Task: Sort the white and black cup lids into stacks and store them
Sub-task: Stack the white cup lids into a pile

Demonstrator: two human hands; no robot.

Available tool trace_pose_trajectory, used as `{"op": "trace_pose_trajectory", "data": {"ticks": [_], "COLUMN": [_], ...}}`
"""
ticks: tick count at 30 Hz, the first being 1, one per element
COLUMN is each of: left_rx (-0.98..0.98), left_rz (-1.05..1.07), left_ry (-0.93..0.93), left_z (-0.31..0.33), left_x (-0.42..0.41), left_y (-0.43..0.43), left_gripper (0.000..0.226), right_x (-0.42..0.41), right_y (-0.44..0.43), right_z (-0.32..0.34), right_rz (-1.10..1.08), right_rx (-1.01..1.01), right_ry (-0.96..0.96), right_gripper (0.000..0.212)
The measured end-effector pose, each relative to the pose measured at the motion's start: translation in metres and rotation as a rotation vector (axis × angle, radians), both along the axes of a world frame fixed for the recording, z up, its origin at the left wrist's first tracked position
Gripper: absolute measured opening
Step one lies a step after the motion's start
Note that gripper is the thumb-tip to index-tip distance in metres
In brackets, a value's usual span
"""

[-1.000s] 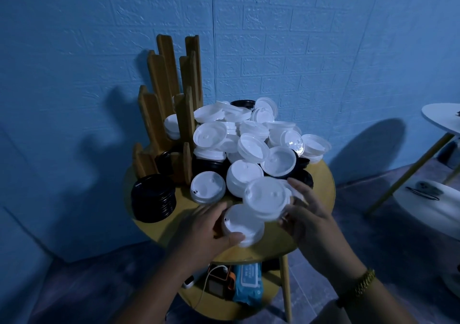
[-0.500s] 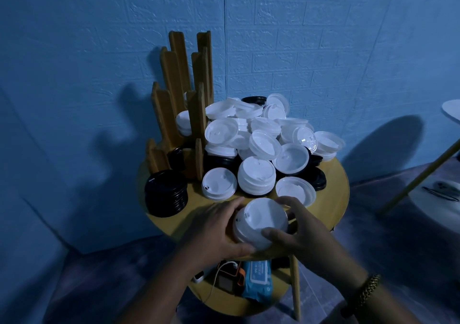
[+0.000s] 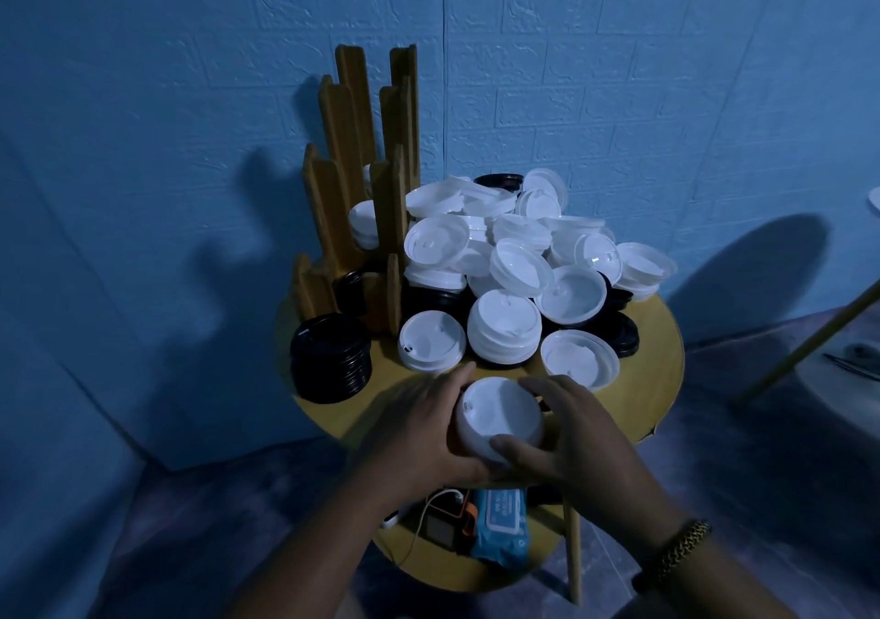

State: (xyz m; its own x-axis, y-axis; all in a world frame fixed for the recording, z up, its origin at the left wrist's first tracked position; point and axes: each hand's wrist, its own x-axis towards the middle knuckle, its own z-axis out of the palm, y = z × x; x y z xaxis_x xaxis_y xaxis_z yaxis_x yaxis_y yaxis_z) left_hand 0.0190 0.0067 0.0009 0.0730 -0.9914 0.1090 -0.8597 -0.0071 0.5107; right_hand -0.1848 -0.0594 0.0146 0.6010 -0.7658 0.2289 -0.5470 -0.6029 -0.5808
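A second ago there were two small white stacks down front, one under each hand. Now they're merged into one white lid stack (image 3: 500, 416), low centre of the frame over the near edge of the worktop (image 3: 657, 380).

Count-wise:
- one black lid stack (image 3: 331, 356) at the left
- one wooden rack (image 3: 362, 190) behind it
- one big white lid heap (image 3: 514, 237)
- three white pieces in front of the heap: a single lid (image 3: 431, 340), a short stack (image 3: 505, 333) and an upturned lid (image 3: 578, 364)

The left hand (image 3: 419, 433) fingers (image 3: 455, 375) curl round the held stack's left side. The right hand (image 3: 585, 442) wraps the far side, thumb on the near rim.
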Motion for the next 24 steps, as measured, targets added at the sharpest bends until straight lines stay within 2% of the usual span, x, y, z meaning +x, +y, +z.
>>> {"op": "trace_pose_trajectory", "data": {"ticks": [6,11,15,20,24], "left_rx": [0.004,-0.012,-0.004,0.037,0.052], "left_rz": [-0.022,-0.023,-0.011,-0.021,-0.008], "left_ry": [-0.016,-0.028,0.031,0.027,0.028], "left_z": [0.000,-0.004,-0.001,0.004,0.005], "left_x": [0.002,0.002,0.002,0.002,0.003], "left_y": [-0.001,0.000,-0.001,-0.002,-0.002], "left_gripper": [0.109,0.093,0.084,0.080,0.082], "right_x": [0.005,0.004,0.005,0.006,0.001], "right_y": [-0.004,-0.004,-0.003,-0.002,-0.007], "right_z": [-0.001,-0.004,-0.007,-0.011,-0.009], "right_rz": [-0.004,-0.008,-0.019,-0.033,0.021], "right_rx": [-0.029,-0.023,-0.039,-0.040,-0.034], "right_ry": [0.034,0.040,0.027,0.004,0.030], "right_gripper": [0.078,0.075,0.075,0.076,0.084]}}
